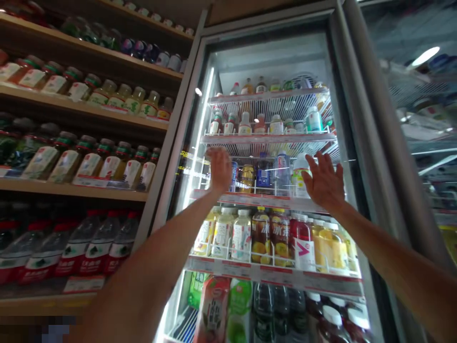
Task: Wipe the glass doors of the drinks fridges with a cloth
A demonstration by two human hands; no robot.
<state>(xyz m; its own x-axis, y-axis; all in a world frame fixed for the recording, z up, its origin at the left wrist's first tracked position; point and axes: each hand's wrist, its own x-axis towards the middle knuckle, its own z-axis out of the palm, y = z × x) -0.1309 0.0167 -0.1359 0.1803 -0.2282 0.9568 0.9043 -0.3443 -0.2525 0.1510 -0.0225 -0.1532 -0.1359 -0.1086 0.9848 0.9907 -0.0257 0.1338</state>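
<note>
Both my arms reach up in front of a glass-doored drinks fridge (pixel 269 52). My left hand (pixel 220 167) is raised before the left part of its middle shelf, a little blurred, holding nothing that I can see. Beside it, behind the glass, stand a gold can (pixel 247 177) and a blue can (pixel 263 174). My right hand (pixel 324 182) is open with fingers spread, in front of the shelf's right end. Nearest to it is a white bottle with a green label (pixel 300 178). Whether either hand touches the glass, I cannot tell.
Below are shelves with milky tea bottles (pixel 223 233), iced tea bottles (pixel 281 236) and a red carton (pixel 213 305). Wooden shelves of bottles (pixel 91 164) line the left, with red-capped water bottles (pixel 96 243) lower down. Another glass door (pixel 424 119) stands at the right.
</note>
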